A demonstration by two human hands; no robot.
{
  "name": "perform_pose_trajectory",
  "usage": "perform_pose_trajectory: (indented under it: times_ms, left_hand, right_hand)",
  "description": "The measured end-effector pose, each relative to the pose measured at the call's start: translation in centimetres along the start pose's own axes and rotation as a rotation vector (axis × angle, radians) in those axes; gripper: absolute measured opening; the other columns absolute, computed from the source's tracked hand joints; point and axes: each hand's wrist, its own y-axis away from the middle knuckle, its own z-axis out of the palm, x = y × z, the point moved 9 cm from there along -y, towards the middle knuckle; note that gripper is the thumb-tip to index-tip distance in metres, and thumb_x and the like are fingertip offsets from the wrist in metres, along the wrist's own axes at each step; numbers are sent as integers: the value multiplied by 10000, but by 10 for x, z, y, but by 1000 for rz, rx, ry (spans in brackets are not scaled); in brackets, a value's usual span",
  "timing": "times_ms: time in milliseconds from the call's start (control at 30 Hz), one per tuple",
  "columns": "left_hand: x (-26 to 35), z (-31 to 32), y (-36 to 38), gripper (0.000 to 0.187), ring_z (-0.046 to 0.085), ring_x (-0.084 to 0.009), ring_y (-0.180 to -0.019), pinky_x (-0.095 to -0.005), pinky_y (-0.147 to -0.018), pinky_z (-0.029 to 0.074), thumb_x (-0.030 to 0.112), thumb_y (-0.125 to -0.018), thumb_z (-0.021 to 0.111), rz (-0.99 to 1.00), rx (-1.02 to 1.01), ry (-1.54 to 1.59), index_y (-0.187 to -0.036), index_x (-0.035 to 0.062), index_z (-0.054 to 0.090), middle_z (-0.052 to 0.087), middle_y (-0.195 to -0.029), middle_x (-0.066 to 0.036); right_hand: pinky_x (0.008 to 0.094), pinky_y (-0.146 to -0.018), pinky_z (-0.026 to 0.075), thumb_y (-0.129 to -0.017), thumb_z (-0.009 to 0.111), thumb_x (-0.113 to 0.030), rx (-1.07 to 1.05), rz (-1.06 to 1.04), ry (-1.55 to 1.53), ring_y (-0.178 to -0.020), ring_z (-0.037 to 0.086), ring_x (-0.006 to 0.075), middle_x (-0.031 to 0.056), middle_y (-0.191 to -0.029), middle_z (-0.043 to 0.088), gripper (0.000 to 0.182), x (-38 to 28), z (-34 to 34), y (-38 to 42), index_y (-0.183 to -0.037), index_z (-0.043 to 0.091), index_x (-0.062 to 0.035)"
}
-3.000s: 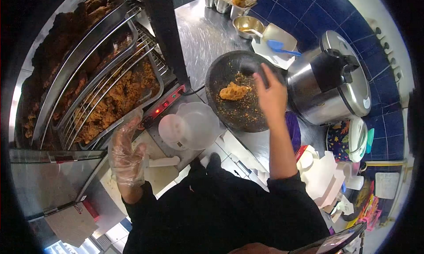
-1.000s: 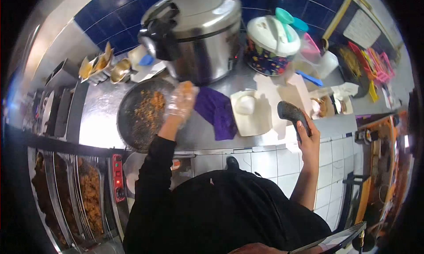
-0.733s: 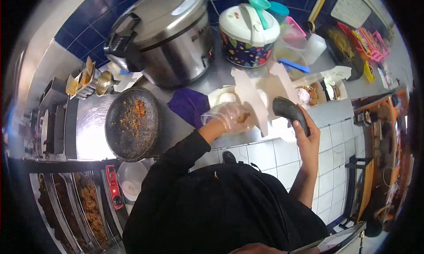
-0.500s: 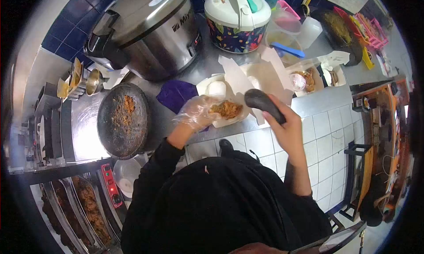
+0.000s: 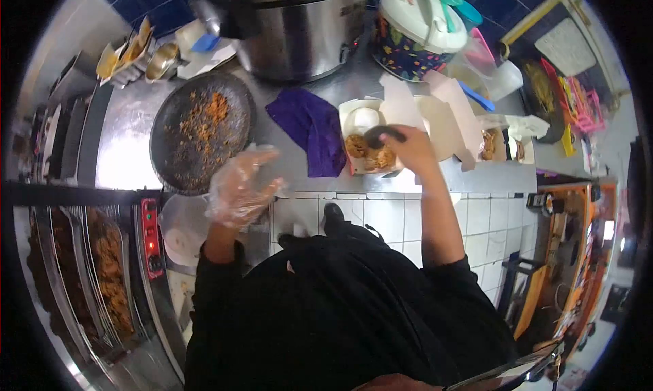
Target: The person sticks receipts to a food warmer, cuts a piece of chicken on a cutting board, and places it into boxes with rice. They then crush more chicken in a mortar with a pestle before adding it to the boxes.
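My right hand [image 5: 410, 148] grips a dark stone pestle [image 5: 382, 136], its end over a paper food box [image 5: 345, 112]. In that box are a white mound of rice [image 5: 363, 119] and browned fried pieces [image 5: 356, 146], with the pestle overlapping the food. My left hand [image 5: 243, 185], in a clear plastic glove, holds nothing; its fingers are apart beside the lower right rim of a stone mortar [image 5: 163, 149]. Orange-brown crushed paste [image 5: 215, 109] is spread across the mortar's bowl. Between my hands lies a purple cloth [image 5: 314, 129].
A large steel rice cooker [image 5: 299, 34] and a patterned rice cooker [image 5: 415, 44] stand along the back. More paper boxes [image 5: 452, 108] sit to the right. Food trays [image 5: 102, 275] are at lower left, beside a red control panel [image 5: 151, 238].
My left hand has left the food box and moved left to the mortar. The pestle in my right hand has come down over the box. The view has shifted.
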Motion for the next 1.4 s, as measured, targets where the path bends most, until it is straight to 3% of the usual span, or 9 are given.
perform_pose_trajectory:
  times_ms: [267, 433, 600, 767, 900, 1000, 1133, 1267, 1400]
  left_hand:
    - [-73, -157, 158, 466, 517, -334, -1158, -460, -1012, 380, 366, -771, 691, -619, 328, -767, -1133, 90, 594, 578, -1203, -136]
    - [-88, -239, 268, 513, 458, -379, -1196, -484, -1087, 268, 409, -812, 613, -862, 530, -994, -1171, 44, 588, 547, -1220, -212]
    - [-120, -272, 329, 532, 528, -391, -1114, -450, -1013, 379, 445, -808, 622, -919, 767, -996, -1086, -9, 625, 590, -1122, -241]
    - [-189, -299, 343, 590, 592, -357, -1043, -443, -881, 476, 530, -823, 544, -1655, 297, -591, -1076, 7, 650, 620, -1121, -211]
    - [-214, -312, 346, 366, 658, -354, -859, -460, -739, 524, 421, -787, 597, -1616, 354, -710, -956, 119, 716, 662, -1046, -167]
    - [-224, -297, 350, 443, 599, -315, -1045, -418, -866, 487, 464, -796, 608, -1549, 299, -473, -1155, 204, 629, 623, -1152, -123]
    - [-209, -282, 332, 288, 605, -304, -988, -413, -834, 482, 195, -763, 696, -922, 586, -419, -1008, 160, 550, 602, -1170, -104]
    - [-181, -284, 326, 398, 555, -322, -1060, -416, -901, 440, 112, -693, 735, -731, 813, -461, -1025, 131, 514, 572, -1207, -122]
    - [-162, -289, 338, 455, 535, -339, -1098, -429, -926, 425, 427, -757, 684, -1184, 700, -634, -1114, 162, 586, 595, -1178, -126]
  right_hand:
    - [293, -905, 424, -895, 606, -201, 180, -41, -366, -1001, 583, 192, 130, -1083, 640, 400, -83, -48, 39, -1213, 560, 37]
    - [165, -430, 301, -890, 617, -313, 73, 167, -983, -569, 444, 33, -9, -843, 577, 422, -45, 52, 37, -1239, 559, -82]
    - [166, -339, 263, -906, 572, -380, -309, 186, -1042, -502, 424, 34, 3, -726, 512, 455, -154, 150, 76, -1275, 513, -120]
    - [166, -387, 283, -925, 537, -369, -602, 65, -1043, -482, 389, 29, -27, -681, 480, 462, -243, 204, 119, -1303, 487, -108]
    - [178, -378, 246, -923, 559, -321, -684, -30, -1069, -470, 363, 12, -50, -654, 477, 460, -283, 221, 138, -1307, 487, -79]
    - [174, -392, 237, -915, 582, -266, -695, -23, -1088, -466, 344, 2, -61, -650, 474, 457, -286, 231, 136, -1311, 486, -57]
    - [162, -421, 250, -915, 588, -223, -714, -119, -1048, -489, 354, -3, -52, -714, 530, 453, -291, 232, 123, -1315, 483, -39]
    - [163, -432, 268, -917, 583, -209, -734, -191, -996, -509, 372, -2, -34, -791, 572, 457, -294, 231, 95, -1322, 475, -29]
    - [175, -361, 258, -928, 560, -214, -767, -104, -922, -417, 331, 7, -30, -747, 564, 439, -295, 230, 72, -1336, 470, -78]
